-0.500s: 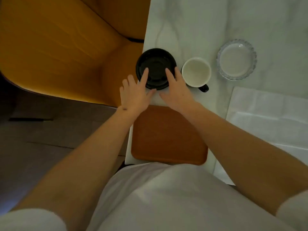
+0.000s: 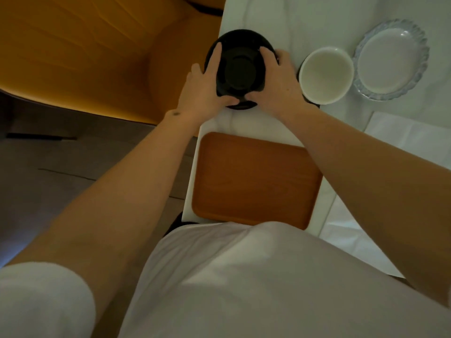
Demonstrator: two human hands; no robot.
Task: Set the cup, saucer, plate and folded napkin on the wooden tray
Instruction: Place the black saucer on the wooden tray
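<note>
Head view, near to far. Nearest: white shirt front (image 2: 244, 276) and both bare forearms, reaching forward over the white marble table (image 2: 305, 25). Wooden tray (image 2: 253, 179) flat at the near table edge, bare, between the two forearms. White folded napkin (image 2: 400, 142) to the right of the tray, partly covered by the right forearm, flat on the table. Beyond the tray: black saucer (image 2: 238, 67), gripped from both sides. Left hand (image 2: 203, 91): fingers up along the saucer's left rim, thumb curled under the near edge. Right hand (image 2: 278, 86): fingers curled over the right rim, thumb at the near edge, almost meeting the left thumb. Half a second earlier: fingers laid flatter on the saucer's near part, thumbs not yet wrapped; now spread wider around the rim and closed on it. Whether lifted clear of the table: cannot tell. White cup (image 2: 325, 74) just right of the right hand, upright, black handle mostly hidden behind it. Clear glass plate (image 2: 393, 62) with scalloped rim just beside the cup, farther right. Cup and plate in the same relative order as before. Orange seat (image 2: 85, 52) to the left of the table, floor below it.
</note>
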